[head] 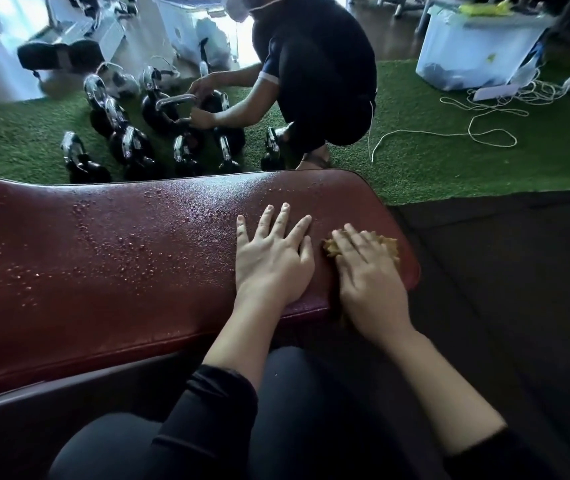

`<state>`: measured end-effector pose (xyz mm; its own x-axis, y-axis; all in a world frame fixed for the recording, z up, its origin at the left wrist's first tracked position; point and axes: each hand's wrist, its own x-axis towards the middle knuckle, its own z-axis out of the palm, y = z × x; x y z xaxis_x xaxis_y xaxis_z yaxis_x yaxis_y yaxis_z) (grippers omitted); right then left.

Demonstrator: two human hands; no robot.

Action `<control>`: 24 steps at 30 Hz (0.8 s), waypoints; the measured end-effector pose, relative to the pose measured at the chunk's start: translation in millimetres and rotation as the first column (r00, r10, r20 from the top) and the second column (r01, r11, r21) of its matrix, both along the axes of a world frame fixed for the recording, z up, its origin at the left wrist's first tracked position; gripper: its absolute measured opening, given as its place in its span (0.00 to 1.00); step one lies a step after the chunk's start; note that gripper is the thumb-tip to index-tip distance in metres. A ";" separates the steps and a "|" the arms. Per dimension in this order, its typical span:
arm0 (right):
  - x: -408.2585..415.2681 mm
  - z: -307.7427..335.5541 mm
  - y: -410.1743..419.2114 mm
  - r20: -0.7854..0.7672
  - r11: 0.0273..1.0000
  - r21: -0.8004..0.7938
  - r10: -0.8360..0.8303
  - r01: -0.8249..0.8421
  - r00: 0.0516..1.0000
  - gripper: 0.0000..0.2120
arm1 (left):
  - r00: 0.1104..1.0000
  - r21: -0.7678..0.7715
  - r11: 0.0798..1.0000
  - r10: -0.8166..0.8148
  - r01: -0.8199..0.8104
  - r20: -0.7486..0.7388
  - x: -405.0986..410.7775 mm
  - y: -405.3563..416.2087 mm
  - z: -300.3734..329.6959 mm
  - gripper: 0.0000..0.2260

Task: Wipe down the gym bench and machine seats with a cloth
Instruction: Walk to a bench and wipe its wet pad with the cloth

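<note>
A: Surface, left to right?
B: Desk (103,271) = dark red padded vinyl, pebbled grain, rounded corners, glossy. Water droplets (121,244) beaded over left and middle part, thinning toward the hands. Right end, by the cloth, looks duller, few beads.

A: Hands?
B: Two, both bare, dark sleeves at the forearms. Left hand (273,258) flat on the vinyl, palm down, fingers straight and spread apart, holding nothing. Right hand (366,275) just beside it, pressing down on the cloth (389,245), fingers stretched flat over it, not curled round.

A: Cloth itself?
B: One. Yellow-tan, nubby, bunched; sits at desk's right end near the rounded corner. Mostly covered by the hand, edges show past fingertips and on the far side.

A: Beyond the desk?
B: Green artificial turf (432,168), short pile. Kettlebells (131,147), black round bodies w/ shiny chrome handles, approx nine; exact count uncertain, some overlap. One crouching person (314,74) in dark clothes, both hands at the kettlebells. Further right: one translucent plastic bin (477,46), lidded, and loose white cord (484,133) looped on the turf. Dark matte floor mat (501,271) at right of desk.
</note>
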<state>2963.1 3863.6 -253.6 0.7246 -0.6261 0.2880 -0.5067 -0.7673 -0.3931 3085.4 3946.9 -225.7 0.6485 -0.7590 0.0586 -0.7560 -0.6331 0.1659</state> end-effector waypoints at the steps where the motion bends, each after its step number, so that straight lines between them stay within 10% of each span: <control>1: 9.5 2.8 2.9 -0.020 1.000 0.000 0.011 -0.011 1.000 0.24 | 1.000 -0.008 1.000 0.003 -0.003 -0.002 0.1 0.1 0.1 0.22; 11: 0.3 16.0 -84.9 -0.104 0.923 0.370 -0.074 0.107 0.992 0.21 | 1.000 -0.031 0.999 0.016 -0.017 -0.018 0.0 1.9 0.9 0.22; 18: 1.3 1.1 -0.7 -0.033 1.000 0.018 -0.004 0.005 0.999 0.25 | 1.000 -0.037 0.999 0.028 -0.028 -0.001 0.2 0.1 0.1 0.21; 24: 31.1 15.1 -59.9 -0.190 0.971 0.237 0.068 -0.022 0.979 0.22 | 0.999 -0.044 0.998 0.036 -0.037 -0.019 0.6 1.2 1.6 0.22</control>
<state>2994.2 3803.7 -238.5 0.7812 -0.6242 -0.0118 -0.5583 -0.6900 -0.4605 3086.0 3948.1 -224.1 0.6772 -0.7315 0.0795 -0.7290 -0.6523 0.2074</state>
